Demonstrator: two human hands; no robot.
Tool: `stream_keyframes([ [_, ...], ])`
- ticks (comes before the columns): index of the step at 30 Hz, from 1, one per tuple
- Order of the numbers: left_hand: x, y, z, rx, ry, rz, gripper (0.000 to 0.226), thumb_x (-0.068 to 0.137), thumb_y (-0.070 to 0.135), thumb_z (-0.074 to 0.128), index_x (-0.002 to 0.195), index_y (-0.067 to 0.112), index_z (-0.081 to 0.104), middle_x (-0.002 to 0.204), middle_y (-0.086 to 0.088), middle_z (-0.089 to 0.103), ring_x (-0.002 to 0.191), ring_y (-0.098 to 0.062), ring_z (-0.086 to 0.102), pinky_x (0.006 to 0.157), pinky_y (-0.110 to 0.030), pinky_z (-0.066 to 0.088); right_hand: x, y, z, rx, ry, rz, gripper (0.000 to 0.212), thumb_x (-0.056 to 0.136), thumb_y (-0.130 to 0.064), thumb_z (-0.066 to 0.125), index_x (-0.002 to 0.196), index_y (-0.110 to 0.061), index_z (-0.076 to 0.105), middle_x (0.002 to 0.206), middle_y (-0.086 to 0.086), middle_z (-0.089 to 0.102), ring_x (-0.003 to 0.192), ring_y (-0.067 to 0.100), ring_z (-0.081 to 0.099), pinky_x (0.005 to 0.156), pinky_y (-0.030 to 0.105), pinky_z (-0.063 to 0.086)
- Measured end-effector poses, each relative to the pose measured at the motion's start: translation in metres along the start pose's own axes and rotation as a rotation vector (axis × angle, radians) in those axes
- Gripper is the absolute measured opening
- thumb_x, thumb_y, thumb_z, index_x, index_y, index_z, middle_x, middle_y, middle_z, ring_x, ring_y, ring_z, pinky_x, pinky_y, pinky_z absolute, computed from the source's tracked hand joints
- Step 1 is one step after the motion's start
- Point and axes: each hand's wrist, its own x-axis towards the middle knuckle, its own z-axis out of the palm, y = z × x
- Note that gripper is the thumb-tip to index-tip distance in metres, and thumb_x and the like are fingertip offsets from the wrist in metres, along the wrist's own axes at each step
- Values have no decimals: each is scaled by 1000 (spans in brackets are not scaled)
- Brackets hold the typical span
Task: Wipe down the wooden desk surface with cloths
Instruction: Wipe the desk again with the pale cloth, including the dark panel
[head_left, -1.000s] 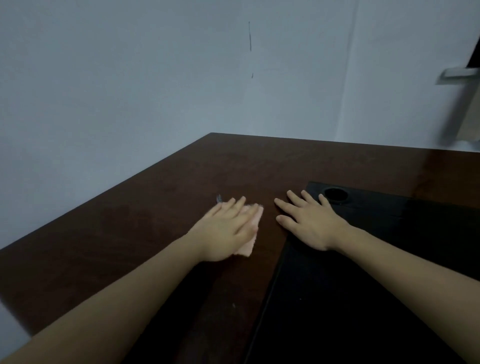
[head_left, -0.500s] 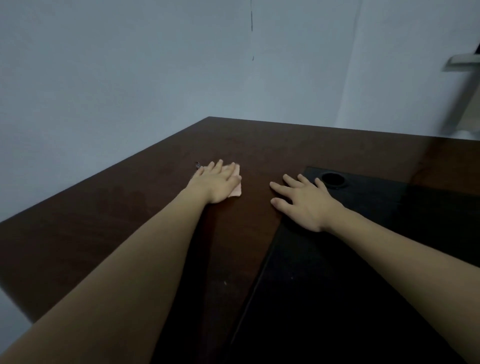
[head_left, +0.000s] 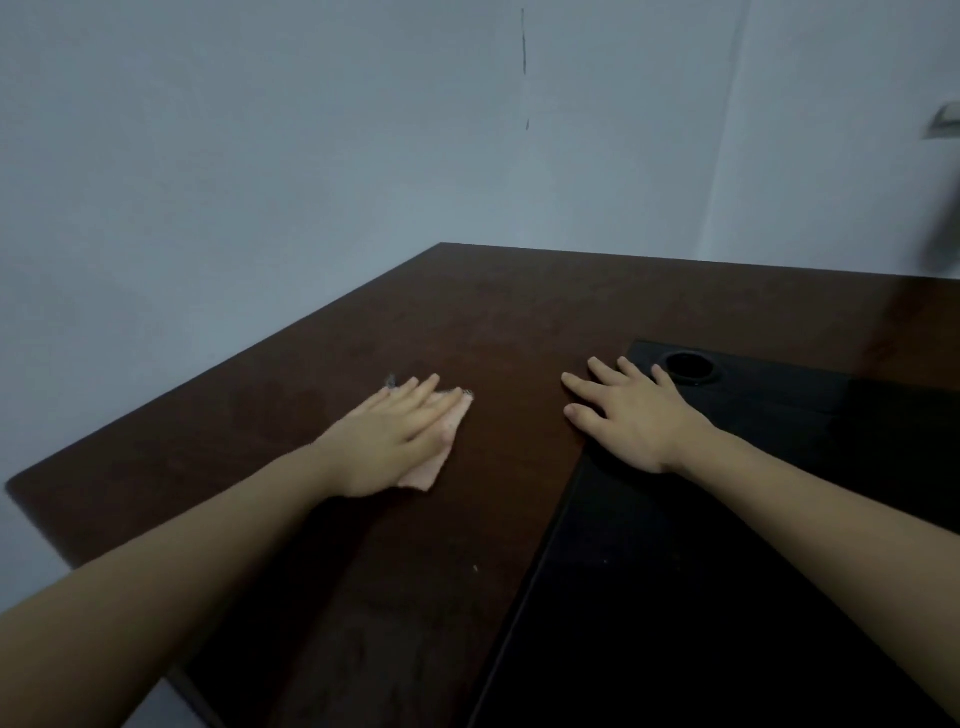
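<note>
The left hand (head_left: 397, 441) lies flat on a small pink cloth (head_left: 434, 465), fingers straight and spread, pressing it onto the dark wooden table (head_left: 519, 322). The cloth sits on the left half of the table, nearer the left edge than the far corner, and most of it is hidden under the palm; only its right side and a near corner show past the thumb. The right hand (head_left: 631, 415) rests flat too, fingers straight and holding nothing, its heel on the corner of a black mat (head_left: 701, 571) that covers the right, near part of the table, its fingertips on the bare wood. The two hands are well apart. A round black hole (head_left: 688, 366) lies at the mat's far corner, just beyond the right hand's fingers.

The cloth looks thin, soft and very light, so it will likely fold or bunch if pushed by one edge. It probably handles best as it is now, pinned under a flat palm and spread fingers so the whole piece slides together. The wood has a sheen, which suggests the cloth glides easily and could slip out from under a light touch; steady downward pressure seems needed. To lift it, a pinch at the exposed near corner would serve.
</note>
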Motion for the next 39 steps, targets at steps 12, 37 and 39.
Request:
stream_keyframes([
  [12, 109, 45, -11, -38, 44, -162, 61, 105, 58, 9, 161, 36, -2, 170, -6, -6, 156, -27, -5, 125, -45, -2, -1, -1, -2, 7, 5, 1, 58, 105, -59, 21, 161, -42, 14, 171, 2, 3, 156, 32, 2, 124, 58, 0],
  [37, 68, 45, -7, -14, 48, -98, 60, 105, 58, 8, 161, 37, -2, 170, -4, -4, 156, -25, -4, 125, -44, -2, -3, 0, -2, 5, -6, 3, 59, 105, -60, 19, 161, -42, 11, 171, 0, 1, 157, 30, -1, 125, 55, -1],
  [39, 31, 48, -2, -4, 46, 23, 60, 105, 58, 8, 161, 39, -3, 170, 0, -4, 156, -21, -7, 125, -40, -4, -4, -1, -3, 1, -19, 5, 59, 105, -60, 18, 161, -41, 10, 171, 0, 0, 157, 30, -2, 125, 55, -1],
])
